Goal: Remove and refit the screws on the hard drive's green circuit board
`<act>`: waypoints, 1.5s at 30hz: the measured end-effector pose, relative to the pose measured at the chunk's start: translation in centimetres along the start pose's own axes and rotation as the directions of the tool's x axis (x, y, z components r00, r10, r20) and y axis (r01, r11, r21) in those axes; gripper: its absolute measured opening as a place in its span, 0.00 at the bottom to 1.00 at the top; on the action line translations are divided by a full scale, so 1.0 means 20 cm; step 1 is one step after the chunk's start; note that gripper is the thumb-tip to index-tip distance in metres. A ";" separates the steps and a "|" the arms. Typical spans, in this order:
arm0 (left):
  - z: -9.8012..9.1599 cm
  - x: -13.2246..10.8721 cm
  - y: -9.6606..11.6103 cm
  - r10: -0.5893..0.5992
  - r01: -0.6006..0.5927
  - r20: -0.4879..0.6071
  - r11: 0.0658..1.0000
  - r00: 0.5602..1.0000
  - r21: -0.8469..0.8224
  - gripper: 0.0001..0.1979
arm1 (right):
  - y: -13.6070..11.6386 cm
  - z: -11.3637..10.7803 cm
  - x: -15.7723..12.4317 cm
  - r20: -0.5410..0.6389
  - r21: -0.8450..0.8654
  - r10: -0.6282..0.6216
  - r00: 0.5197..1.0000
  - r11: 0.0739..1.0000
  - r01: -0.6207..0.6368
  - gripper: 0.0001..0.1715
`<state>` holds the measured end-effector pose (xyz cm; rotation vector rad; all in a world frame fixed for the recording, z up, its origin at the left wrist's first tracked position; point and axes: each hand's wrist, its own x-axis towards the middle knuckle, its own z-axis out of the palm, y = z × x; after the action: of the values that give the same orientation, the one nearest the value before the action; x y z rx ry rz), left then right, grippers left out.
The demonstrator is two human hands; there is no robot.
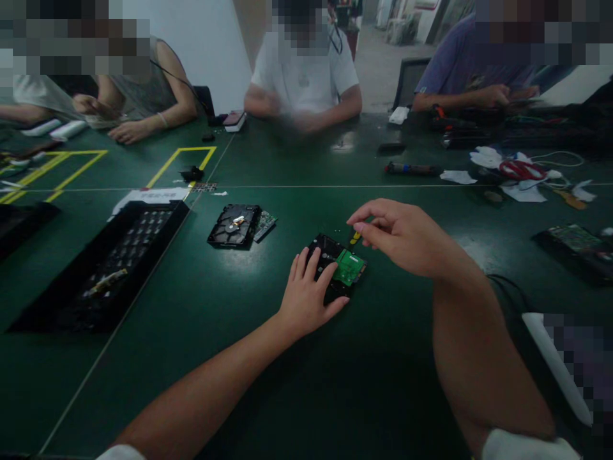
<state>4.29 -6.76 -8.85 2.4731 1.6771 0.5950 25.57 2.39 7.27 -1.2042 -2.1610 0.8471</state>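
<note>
A black hard drive with a green circuit board (349, 266) lies on the dark green table (230, 402). My left hand (309, 294) rests on the drive's left part with its fingers spread. Above the drive's upper right corner is my right hand (397, 235), thumb and index finger pinched together. Just below those fingertips a small black and yellow object (355, 238) shows; whether it is in the pinch is hidden. Another black drive (234, 225) lies to the left, with a loose circuit board (265, 226) beside it.
A long black tray (62, 291) holds small parts at the left. Far right are a device with a board (577, 246) and a white-edged object (555, 364). A screwdriver-like tool (412, 168) lies beyond my hands. Several people sit across the table.
</note>
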 end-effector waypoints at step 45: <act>-0.01 0.00 0.01 0.005 -0.005 -0.001 1.000 1.000 0.003 0.38 | 0.00 0.00 0.00 -0.052 -0.037 -0.007 0.999 0.999 0.006 0.11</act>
<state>4.33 -6.81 -8.66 2.4804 1.6737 0.5943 25.57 2.38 7.18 -1.2229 -2.1461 0.7686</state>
